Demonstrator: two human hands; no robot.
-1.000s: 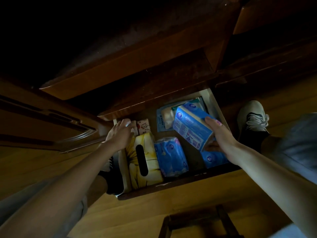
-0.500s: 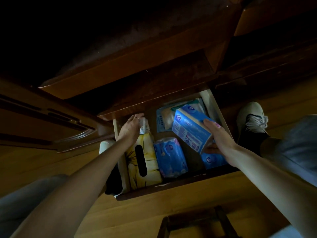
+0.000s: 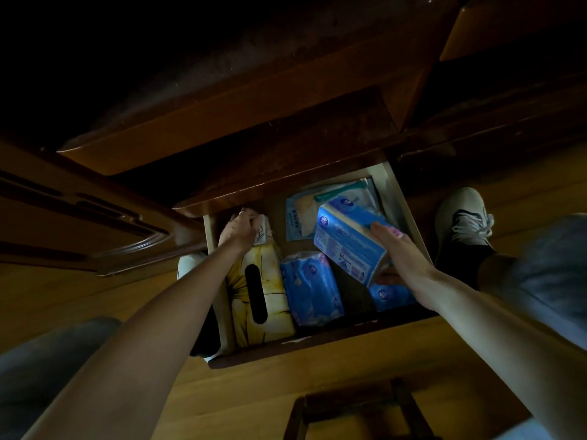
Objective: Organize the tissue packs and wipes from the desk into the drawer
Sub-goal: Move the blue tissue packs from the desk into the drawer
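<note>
An open wooden drawer (image 3: 409, 201) lies below me. My right hand (image 3: 397, 249) grips a large blue tissue pack (image 3: 346, 242), tilted above the drawer's right side. My left hand (image 3: 238, 230) is closed on a small white pack (image 3: 264, 231) at the drawer's back left, under the desk edge. A yellow tissue box (image 3: 270, 300) with a black slot lies along the left side. A blue wrapped tissue pack (image 3: 309, 287) lies in the middle. Another blue pack (image 3: 389, 295) sits at the front right. Flat wipes packs (image 3: 333, 198) rest at the back.
The dark desk underside (image 3: 254, 122) overhangs the drawer's back. My shoes stand on the wooden floor, one at the right (image 3: 460, 217), one partly hidden left of the drawer (image 3: 190, 265). A dark stool frame (image 3: 359, 408) is below the drawer front.
My left hand moved from the drawer's left rim further back and closed on the small white pack. My right hand kept hold of the large blue pack, shifting it slightly.
</note>
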